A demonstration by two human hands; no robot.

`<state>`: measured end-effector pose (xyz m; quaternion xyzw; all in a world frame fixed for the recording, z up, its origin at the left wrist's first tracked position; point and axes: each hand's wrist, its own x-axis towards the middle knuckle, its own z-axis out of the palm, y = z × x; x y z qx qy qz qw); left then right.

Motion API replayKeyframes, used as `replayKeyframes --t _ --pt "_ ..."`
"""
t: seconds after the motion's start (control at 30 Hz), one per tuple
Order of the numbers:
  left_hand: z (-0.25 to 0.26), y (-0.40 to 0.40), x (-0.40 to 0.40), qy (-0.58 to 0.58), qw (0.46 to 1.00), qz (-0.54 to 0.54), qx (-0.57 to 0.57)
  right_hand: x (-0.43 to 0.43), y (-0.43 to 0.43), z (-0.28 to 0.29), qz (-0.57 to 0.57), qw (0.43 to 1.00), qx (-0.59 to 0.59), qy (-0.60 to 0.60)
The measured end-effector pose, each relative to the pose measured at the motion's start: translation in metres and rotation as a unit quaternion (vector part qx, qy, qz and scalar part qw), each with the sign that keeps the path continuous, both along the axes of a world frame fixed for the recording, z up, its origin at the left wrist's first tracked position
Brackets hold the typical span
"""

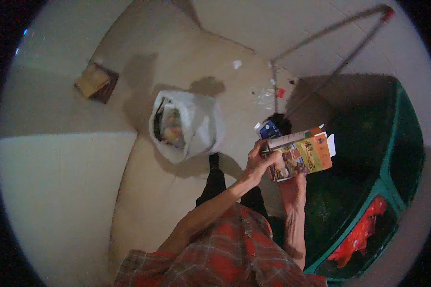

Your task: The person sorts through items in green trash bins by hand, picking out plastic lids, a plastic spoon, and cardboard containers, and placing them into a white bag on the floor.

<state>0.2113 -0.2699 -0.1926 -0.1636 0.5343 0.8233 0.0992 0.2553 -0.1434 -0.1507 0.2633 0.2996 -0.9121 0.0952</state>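
My left hand [261,161] grips the near left end of a printed cardboard carton [301,156], its thumb lying on the top face. The carton is orange, green and brown, bears writing and food pictures, and has white flaps standing open at its right end. My right hand [291,180] reaches up under the carton; its fingers are hidden, so its hold cannot be told. A blue and white package [269,130] shows just beyond the carton's left end. Whether a hand holds it is not visible.
A white sack [201,122] with packaging inside lies on the floor [154,219] by my foot. A brown cardboard box [95,84] is at left. At right stands a large green bin [386,158] with red plastic [361,231] in one compartment. A pole [330,31] has a red end.
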Motion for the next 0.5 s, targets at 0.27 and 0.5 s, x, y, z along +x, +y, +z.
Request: replayKeyframes --t 0.27,0.5 --pt "0.094 0.044 -0.003 0.071 0.934 0.050 -0.346 -0.047 0.062 0.019 0.198 0.970 0.068 -0.124" --pt "0.103 0.107 0.034 -0.063 0.937 0.261 -0.222 -0.083 0.108 0.004 0.474 0.870 0.135 -0.013"
